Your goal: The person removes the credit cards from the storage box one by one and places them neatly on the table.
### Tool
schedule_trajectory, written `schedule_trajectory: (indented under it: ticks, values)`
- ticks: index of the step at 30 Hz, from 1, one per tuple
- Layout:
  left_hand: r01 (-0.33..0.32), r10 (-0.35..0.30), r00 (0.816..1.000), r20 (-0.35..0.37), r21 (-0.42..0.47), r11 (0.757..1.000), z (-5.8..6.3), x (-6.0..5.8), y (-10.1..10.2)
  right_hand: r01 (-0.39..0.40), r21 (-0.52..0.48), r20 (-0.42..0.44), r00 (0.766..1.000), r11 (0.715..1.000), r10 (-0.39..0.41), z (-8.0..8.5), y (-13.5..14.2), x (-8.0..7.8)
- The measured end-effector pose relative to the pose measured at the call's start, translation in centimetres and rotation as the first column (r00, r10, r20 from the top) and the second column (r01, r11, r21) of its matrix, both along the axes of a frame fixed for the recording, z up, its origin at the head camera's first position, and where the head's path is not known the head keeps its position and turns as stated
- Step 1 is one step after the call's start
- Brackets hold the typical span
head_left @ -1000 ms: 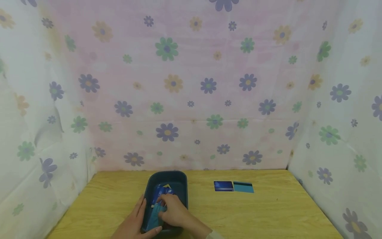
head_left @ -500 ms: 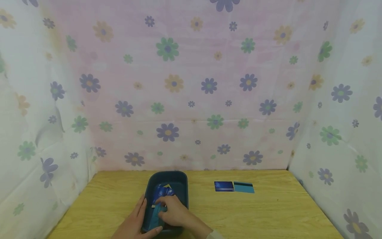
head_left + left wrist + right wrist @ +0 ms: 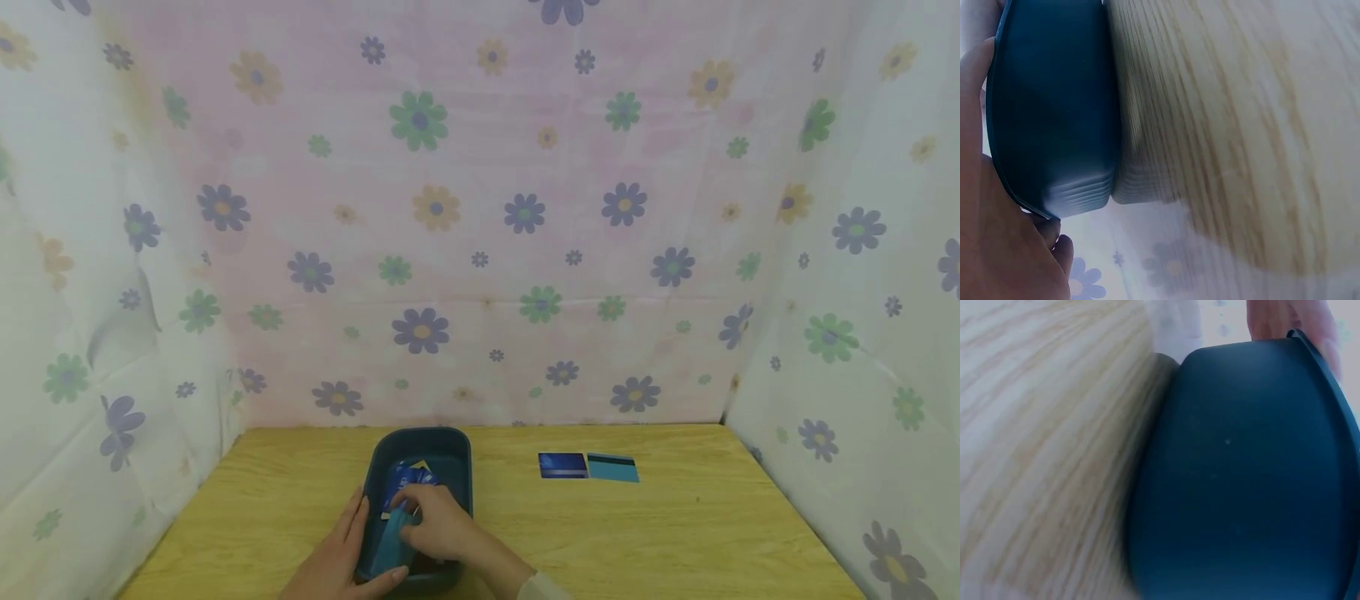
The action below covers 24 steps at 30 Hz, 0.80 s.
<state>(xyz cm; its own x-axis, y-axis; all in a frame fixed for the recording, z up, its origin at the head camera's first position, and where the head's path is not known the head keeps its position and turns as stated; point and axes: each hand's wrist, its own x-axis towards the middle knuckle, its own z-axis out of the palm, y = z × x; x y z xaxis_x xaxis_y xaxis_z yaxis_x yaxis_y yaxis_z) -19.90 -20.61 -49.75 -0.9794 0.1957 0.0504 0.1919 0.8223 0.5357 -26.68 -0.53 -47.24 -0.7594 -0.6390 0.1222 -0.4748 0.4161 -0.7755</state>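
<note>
A dark blue-green tray [image 3: 470, 475] stands on the table at its front left of centre. My left hand [image 3: 330, 554] grips its near left corner, fingers along the left wall and thumb over the near rim. The left wrist view shows those fingers [image 3: 1047, 234] at the rim, beside the outer wall. Inside the tray, my right hand [image 3: 442, 525] pinches a teal card [image 3: 392, 546] between thumb and fingers. Just beyond it lie several overlapping cards, blue ones [image 3: 402, 478] on top, partly hidden by the right hand. The right wrist view shows mostly the tray's outer wall [image 3: 1241, 469].
On the wood-grain table [image 3: 600, 542], right of the tray, a dark blue card [image 3: 562, 465] and a light blue card with a black stripe [image 3: 612, 469] lie side by side. Flower-printed cloth [image 3: 480, 275] encloses the back and both sides.
The teal card has shifted and turned slightly under the right fingers. Both hands and the tray stay almost in place, as do the two cards on the table.
</note>
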Motion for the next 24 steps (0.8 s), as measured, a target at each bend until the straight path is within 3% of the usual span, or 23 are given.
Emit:
schedule_trajectory:
  ticks: [24]
  values:
    - [-0.008, 0.007, 1.0, -0.011, -0.012, 1.0, -0.2, -0.3, 0.2, 0.007, -0.072, 0.014, 1.0, 0.997, -0.006, 1.4, 1.3, 0.1]
